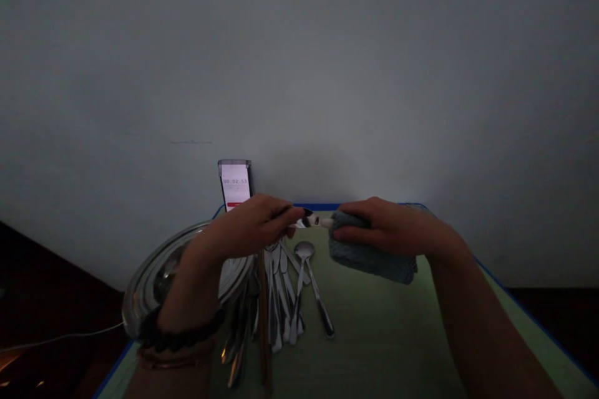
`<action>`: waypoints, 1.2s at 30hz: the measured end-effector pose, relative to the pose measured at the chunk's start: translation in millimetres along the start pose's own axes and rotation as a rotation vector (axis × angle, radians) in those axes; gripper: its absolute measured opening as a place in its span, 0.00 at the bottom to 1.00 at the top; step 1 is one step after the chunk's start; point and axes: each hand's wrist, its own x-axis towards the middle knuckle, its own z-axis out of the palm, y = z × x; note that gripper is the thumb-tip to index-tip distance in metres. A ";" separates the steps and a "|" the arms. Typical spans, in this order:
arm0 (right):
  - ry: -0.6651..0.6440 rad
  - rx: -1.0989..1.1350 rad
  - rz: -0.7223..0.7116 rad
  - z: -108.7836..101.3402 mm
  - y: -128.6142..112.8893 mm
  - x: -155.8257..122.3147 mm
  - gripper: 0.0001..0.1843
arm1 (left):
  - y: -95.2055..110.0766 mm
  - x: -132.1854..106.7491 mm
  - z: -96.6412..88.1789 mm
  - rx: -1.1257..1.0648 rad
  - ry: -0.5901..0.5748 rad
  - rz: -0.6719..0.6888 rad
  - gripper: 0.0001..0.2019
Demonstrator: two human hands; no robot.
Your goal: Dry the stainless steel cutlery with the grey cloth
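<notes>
My left hand (255, 224) is closed around the handle of a metal utensil (309, 221) and holds it level above the table. My right hand (381, 224) is closed on a grey-blue cloth (374, 259), which wraps the utensil's other end. Both hands hover over a pile of several spoons and knives (285, 290) lying on a green mat (388, 336). What kind of utensil I hold is hard to make out in the dim light.
A round steel plate (150, 287) sits at the left of the mat, partly behind my left wrist. A phone (235, 186) showing a timer leans against the white wall. A white cable (56, 340) runs over the dark floor at the left.
</notes>
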 end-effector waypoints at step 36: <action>0.170 0.039 -0.078 8.2 -0.7 8.4 0.14 | 16.9 7.4 6.2 -0.141 0.198 0.142 0.13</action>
